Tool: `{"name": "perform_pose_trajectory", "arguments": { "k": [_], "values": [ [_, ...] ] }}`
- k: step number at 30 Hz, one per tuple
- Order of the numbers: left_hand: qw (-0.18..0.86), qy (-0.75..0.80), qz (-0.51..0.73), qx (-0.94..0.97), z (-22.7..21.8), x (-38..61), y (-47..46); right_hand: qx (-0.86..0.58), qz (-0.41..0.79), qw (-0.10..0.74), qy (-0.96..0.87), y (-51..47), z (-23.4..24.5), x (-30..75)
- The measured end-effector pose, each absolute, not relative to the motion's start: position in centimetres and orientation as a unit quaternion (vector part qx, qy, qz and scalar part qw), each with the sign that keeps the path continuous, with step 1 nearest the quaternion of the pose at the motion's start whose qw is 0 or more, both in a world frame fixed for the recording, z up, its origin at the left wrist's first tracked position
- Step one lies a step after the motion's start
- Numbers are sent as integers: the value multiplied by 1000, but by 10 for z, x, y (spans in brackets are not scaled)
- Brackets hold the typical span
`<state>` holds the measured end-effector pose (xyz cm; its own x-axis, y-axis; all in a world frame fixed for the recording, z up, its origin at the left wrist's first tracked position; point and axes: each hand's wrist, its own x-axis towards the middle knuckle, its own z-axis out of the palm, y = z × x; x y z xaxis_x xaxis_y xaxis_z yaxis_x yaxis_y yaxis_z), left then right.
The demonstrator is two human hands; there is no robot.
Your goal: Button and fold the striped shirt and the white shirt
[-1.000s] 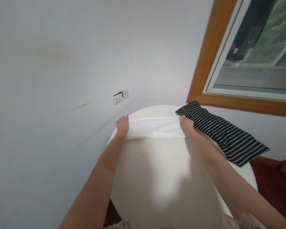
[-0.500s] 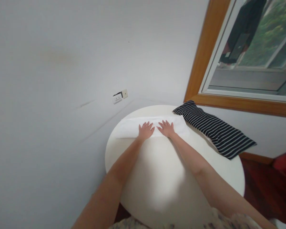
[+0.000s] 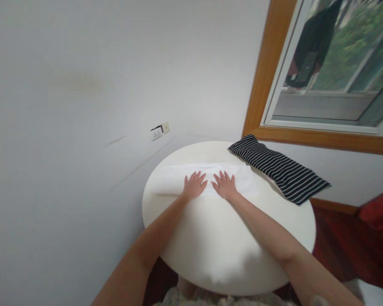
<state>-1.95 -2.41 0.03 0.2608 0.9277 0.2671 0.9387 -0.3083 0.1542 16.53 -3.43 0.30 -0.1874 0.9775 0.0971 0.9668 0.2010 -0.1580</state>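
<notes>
A long strip of folded white cloth (image 3: 169, 179) lies flat across the far half of the round white table (image 3: 210, 250). Left of its middle, my left hand (image 3: 194, 185) rests palm down on the fabric with fingers spread. My right hand (image 3: 225, 185) presses flat on the same cloth a short way to the right, its fingers also apart. Nothing is gripped by either hand. Beyond the cloth's right end, a black-and-white striped cloth (image 3: 277, 168) lies as a long folded band, its near corner reaching over the table's edge.
A white wall with a socket (image 3: 156, 134) borders the table at the left and back. On the right is a window with a wooden frame (image 3: 255, 97). Red fabric (image 3: 379, 212) appears at the far right above dark red flooring (image 3: 341, 238).
Both hands and the white cloth sit slightly nearer to me on the table. The camera view has shifted a little. Both hands remain flat on the cloth.
</notes>
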Motion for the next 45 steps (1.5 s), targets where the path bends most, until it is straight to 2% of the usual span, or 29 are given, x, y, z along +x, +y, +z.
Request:
{"name": "perform_pose_trajectory", "arguments": {
  "k": [5,11,17,23,32,37,45],
  "values": [
    [8,-558,-151,-816,-4,-18,-58,-616,15,86,-783,-89,3,178],
    [-33,-559,-110,-822,0,-47,-43,-625,23,68,-777,-84,11,230],
    [30,-620,-93,-778,4,-104,-28,-724,8,95,-683,-69,4,281],
    [60,-679,-107,-724,11,-124,-20,-750,-6,116,-652,-67,-2,283],
    [165,-807,-211,-526,25,-142,-44,-817,-78,181,-542,-74,7,281],
    [70,-843,-187,-500,30,-153,-43,-819,-83,186,-537,-69,10,280],
    [-33,-833,-104,-542,31,-162,-30,-812,13,181,-555,-58,14,291]
  ]
}}
